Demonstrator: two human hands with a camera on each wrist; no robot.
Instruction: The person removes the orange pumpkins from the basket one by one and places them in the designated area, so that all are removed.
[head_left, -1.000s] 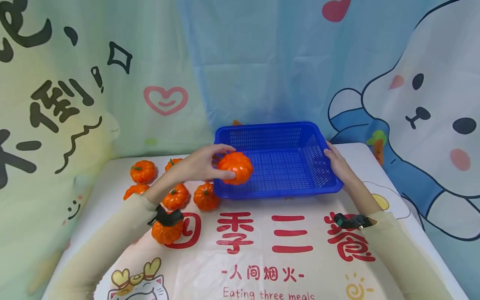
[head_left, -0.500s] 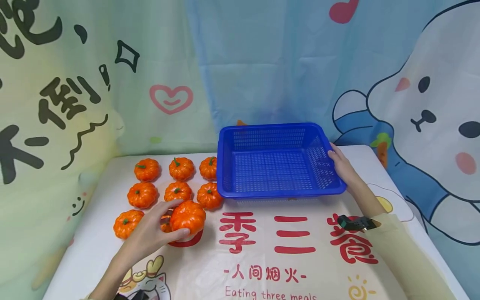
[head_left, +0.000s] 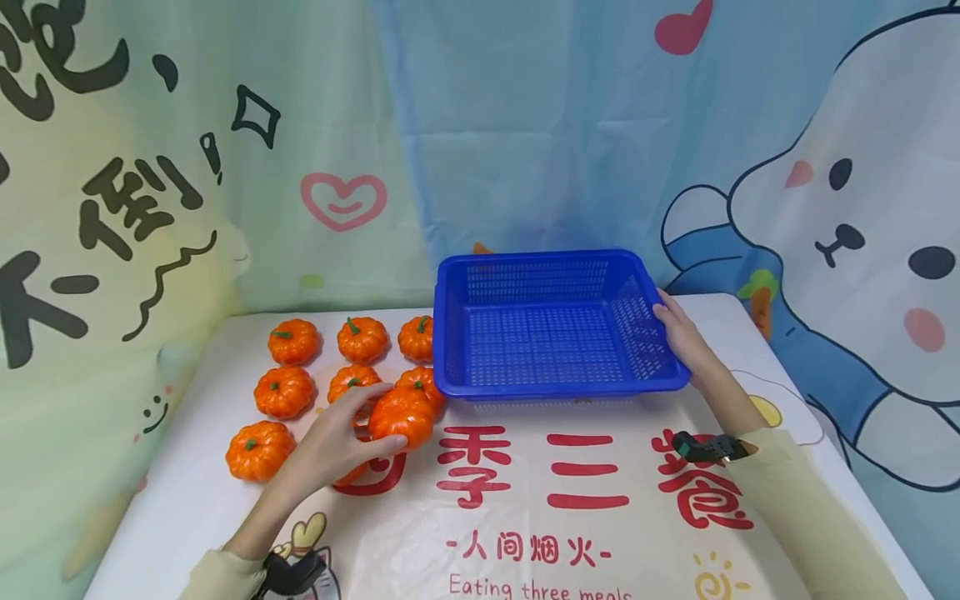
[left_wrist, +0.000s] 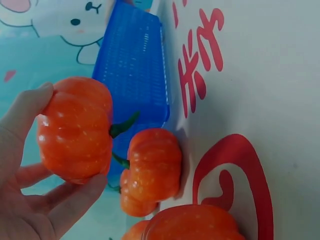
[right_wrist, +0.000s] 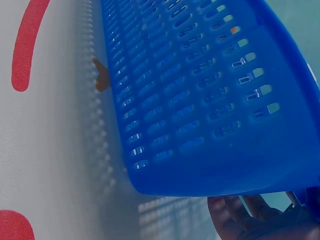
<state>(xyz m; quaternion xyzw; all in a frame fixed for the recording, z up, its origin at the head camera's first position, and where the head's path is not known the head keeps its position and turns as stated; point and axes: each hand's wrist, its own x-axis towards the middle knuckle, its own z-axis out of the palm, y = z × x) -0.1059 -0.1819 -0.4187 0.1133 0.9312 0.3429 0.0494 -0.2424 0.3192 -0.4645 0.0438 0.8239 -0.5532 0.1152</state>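
My left hand (head_left: 341, 446) holds a small orange pumpkin (head_left: 402, 417) between thumb and fingers. In the left wrist view this pumpkin (left_wrist: 75, 130) has its green stem pointing sideways, and other pumpkins (left_wrist: 155, 162) sit beyond and below it. It overlaps the pumpkin (head_left: 423, 385) by the basket's near left corner in the head view. At the basket's right side, my right hand (head_left: 681, 333) grips the rim of the blue plastic basket (head_left: 555, 392). The right wrist view shows fingers (right_wrist: 227, 217) curled at the basket's end wall. No pumpkins lie inside the basket.
Several more pumpkins stand in rows on the table's left side, among them one at the back (head_left: 294, 342) and one at the front left (head_left: 260, 451). A printed cloth (head_left: 525, 533) covers the table, and a patterned curtain (head_left: 525, 167) hangs close behind the basket.
My left hand has carried the pumpkin from over the basket's left edge down to the front left, then slightly right and away from me. The right hand stays at the basket's rim.
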